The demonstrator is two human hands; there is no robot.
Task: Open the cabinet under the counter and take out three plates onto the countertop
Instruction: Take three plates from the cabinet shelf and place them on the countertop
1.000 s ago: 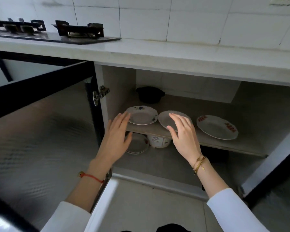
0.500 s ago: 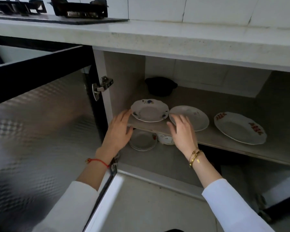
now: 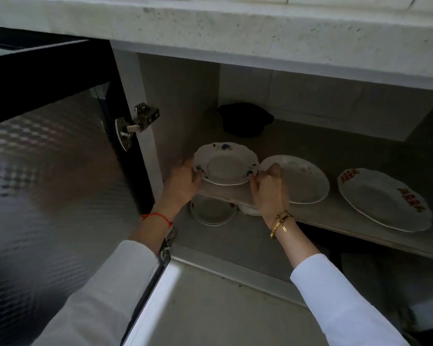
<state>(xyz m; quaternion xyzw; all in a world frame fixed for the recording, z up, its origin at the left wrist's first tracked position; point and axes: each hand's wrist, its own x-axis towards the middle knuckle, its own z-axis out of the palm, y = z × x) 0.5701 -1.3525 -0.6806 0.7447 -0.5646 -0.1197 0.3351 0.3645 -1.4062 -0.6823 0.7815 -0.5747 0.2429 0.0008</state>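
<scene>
Hands frame the blue-flowered plate [image 3: 226,166] on the cabinet shelf [image 3: 335,213], left hand [image 3: 183,179] and right hand [image 3: 269,188] each pinching a rim, so lifting it level should clear the plain plate [image 3: 303,181] beside it.

Both arms wear long white sleeves, the left sleeve [image 3: 105,290] and the right sleeve [image 3: 340,303], of smooth cloth with soft folds, and each one ends a little before the wrist. On the left wrist there is a thin red string bracelet [image 3: 158,217]. On the right wrist there are gold bangles [image 3: 280,222] (two, it seems, lying close together), and a small gold tag hangs from them. The hands, the left hand [image 3: 183,181] and the right hand [image 3: 269,191], are bare, without gloves.
</scene>
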